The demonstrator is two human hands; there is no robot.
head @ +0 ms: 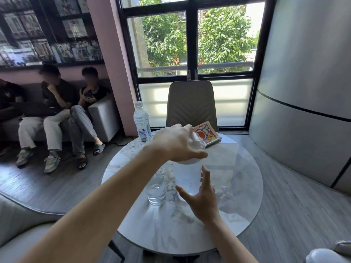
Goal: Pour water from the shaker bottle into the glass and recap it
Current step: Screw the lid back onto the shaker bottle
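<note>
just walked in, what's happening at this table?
A person is working on a translucent shaker bottle standing upright on a round marble table. The left hand is clamped over its white lid, apparently pressing or twisting it. The right hand is spread open at the bottle's base, not clearly gripping. The glass beside the bottle already holds water, so the pour looks done. A plastic water bottle and a comic book sit farther back.
</note>
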